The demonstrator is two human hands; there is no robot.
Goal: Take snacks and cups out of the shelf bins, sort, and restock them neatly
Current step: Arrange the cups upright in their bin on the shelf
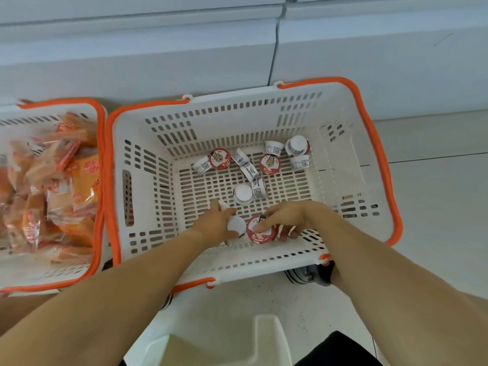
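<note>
A white slotted basket with orange handles (290, 109) stands on the floor and holds several small cups with red tiger lids or white bottoms, scattered toward its back (270, 164). Both my hands reach into its near part. My left hand (215, 224) grips a cup that shows its white bottom (235, 225), with another white piece sticking out above the fingers. My right hand (286, 219) holds a red-lidded cup (260, 235), thumb on the lid and fingers curled round its side.
A second white and orange basket (99, 154) at the left is full of orange-wrapped snack packs (52, 186). A pale shelf base (184, 48) runs behind both baskets. A white bin corner (266, 336) lies near my body, and shoes (309, 277) show below the basket.
</note>
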